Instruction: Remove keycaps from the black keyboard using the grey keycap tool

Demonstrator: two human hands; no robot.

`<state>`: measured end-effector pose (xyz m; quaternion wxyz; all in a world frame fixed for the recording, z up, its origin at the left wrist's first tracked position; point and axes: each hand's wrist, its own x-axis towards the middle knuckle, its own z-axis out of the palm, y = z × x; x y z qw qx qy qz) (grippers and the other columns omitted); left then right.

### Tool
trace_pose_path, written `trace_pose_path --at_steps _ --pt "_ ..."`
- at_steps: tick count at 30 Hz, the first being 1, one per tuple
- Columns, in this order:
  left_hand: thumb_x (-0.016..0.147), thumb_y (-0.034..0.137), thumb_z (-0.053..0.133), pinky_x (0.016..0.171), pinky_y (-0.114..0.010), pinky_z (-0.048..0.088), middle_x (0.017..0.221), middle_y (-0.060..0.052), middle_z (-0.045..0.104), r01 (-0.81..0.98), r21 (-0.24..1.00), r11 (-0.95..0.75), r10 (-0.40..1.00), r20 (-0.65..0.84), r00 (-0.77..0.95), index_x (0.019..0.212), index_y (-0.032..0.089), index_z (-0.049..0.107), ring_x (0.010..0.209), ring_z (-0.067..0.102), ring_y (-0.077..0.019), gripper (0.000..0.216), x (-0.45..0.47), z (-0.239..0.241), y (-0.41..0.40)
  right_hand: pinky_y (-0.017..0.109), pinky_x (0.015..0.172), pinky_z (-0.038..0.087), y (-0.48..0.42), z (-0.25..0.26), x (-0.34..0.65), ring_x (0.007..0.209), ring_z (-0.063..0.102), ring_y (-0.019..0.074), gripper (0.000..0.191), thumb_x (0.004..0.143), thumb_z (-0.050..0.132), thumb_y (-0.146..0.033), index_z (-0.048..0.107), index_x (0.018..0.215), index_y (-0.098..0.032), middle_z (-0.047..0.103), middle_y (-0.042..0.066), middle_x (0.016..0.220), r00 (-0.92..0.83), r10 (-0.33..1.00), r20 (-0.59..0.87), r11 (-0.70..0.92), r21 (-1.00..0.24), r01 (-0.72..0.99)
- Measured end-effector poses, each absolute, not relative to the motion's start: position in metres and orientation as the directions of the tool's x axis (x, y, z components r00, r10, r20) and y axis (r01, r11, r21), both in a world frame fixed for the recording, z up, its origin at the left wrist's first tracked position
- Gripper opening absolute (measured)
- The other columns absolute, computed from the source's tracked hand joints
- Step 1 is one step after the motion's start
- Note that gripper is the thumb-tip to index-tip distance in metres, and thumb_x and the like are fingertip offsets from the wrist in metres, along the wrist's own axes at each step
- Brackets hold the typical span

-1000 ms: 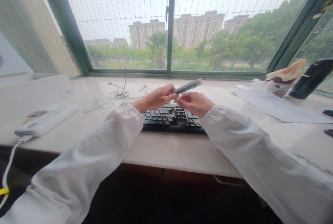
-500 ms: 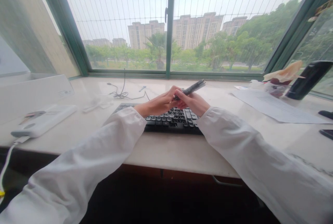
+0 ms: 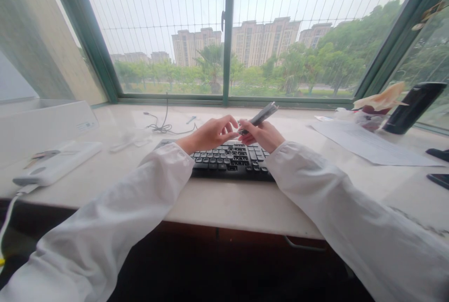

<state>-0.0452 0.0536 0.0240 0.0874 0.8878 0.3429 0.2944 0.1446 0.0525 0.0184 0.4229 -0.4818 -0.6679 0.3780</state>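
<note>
A long, dark, brush-like object with a pale, ragged far end slants up to the right above the keyboard. My right hand is closed around its near end, thumb on top. Close by on the left is my left hand, its fingers curved and apart, the tips near the object's lower end. Whether those tips touch it I cannot tell. Beneath both hands lies a black keyboard; its right-hand part shows several bare key sockets, while keycaps sit on the left part. The hands hide its back middle.
A thin cable coils behind the keyboard. To the left are a white power strip and a white box. Paper sheets, a black cylinder and dark items are on the right. A window rises behind the white tabletop.
My left hand has drawn back slightly to the left, and its fingers have come off the right hand and spread. The dark object is tilted a little more upward in my right hand.
</note>
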Motion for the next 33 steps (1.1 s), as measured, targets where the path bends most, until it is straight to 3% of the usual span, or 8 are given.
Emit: trace_pose_path --at_steps 6,11,18,23,26,29,33 --pt "0.087 0.038 0.058 0.057 -0.02 0.042 0.08 -0.002 0.064 0.532 0.297 -0.793 0.584 0.62 0.524 0.095 0.016 0.058 0.066 0.057 -0.0092 0.023 -0.044 0.031 0.049 0.026 0.063 0.06 0.051 0.022 0.144 0.063 0.07 0.0176 0.03 0.084 0.065 -0.039 0.066 0.08 -0.009 0.071 0.012 0.068 -0.247 0.967 0.065 0.121 -0.968 0.219" --pt "0.086 0.037 0.059 0.053 -0.019 0.043 0.092 -0.003 0.065 0.457 0.414 -0.787 0.604 0.667 0.436 0.093 0.016 0.058 0.061 0.055 -0.0061 0.022 -0.042 0.033 0.047 0.027 0.063 0.058 0.046 0.027 0.143 0.063 0.07 0.0179 0.026 0.089 0.056 -0.033 0.064 0.082 -0.009 0.072 0.013 0.068 -0.269 0.962 -0.042 -0.006 -0.991 0.135" --pt "0.088 0.039 0.056 0.05 -0.02 0.043 0.089 -0.003 0.066 0.378 0.537 -0.754 0.656 0.644 0.395 0.091 0.016 0.063 0.055 0.05 -0.005 0.024 -0.044 0.034 0.051 0.029 0.065 0.058 0.041 0.028 0.143 0.061 0.069 0.0189 0.057 0.094 0.036 -0.054 0.065 0.077 -0.009 0.072 0.016 0.068 -0.359 0.93 -0.072 -0.051 -0.997 0.066" --pt "0.086 0.047 0.057 0.052 -0.02 0.04 0.085 -0.004 0.066 0.377 0.537 -0.755 0.656 0.637 0.405 0.09 0.014 0.066 0.06 0.052 -0.0068 0.034 -0.043 0.033 0.052 0.03 0.064 0.058 0.039 0.022 0.14 0.063 0.07 0.0196 0.062 0.09 0.036 -0.064 0.064 0.076 -0.01 0.072 0.016 0.07 -0.487 0.873 -0.036 -0.005 -0.998 0.065" --pt "0.083 0.048 0.06 0.058 -0.021 0.044 0.09 -0.006 0.066 0.34 0.544 -0.767 0.642 0.631 0.436 0.093 0.013 0.065 0.073 0.057 -0.0107 0.037 -0.043 0.034 0.051 0.031 0.065 0.058 0.037 0.02 0.139 0.063 0.07 0.0198 0.063 0.086 0.038 -0.068 0.063 0.078 -0.011 0.072 0.016 0.072 -0.54 0.841 0.002 0.031 -0.999 0.044" --pt "0.081 0.049 0.063 0.057 -0.022 0.043 0.09 -0.007 0.066 0.322 0.562 -0.762 0.645 0.608 0.464 0.093 0.013 0.065 0.073 0.057 -0.0111 0.037 -0.043 0.035 0.05 0.03 0.064 0.059 0.035 0.02 0.138 0.062 0.07 0.019 0.052 0.087 0.049 -0.061 0.062 0.082 -0.011 0.072 0.014 0.071 -0.555 0.831 0.041 0.074 -0.997 0.038" --pt "0.085 0.048 0.059 0.053 -0.022 0.04 0.086 -0.006 0.068 0.335 0.599 -0.727 0.68 0.56 0.473 0.09 0.014 0.067 0.061 0.052 -0.0079 0.035 -0.044 0.035 0.051 0.028 0.061 0.059 0.033 0.023 0.137 0.059 0.069 0.0174 0.021 0.087 0.063 -0.03 0.06 0.081 -0.011 0.071 0.011 0.065 -0.512 0.859 0.03 0.089 -0.992 0.091"
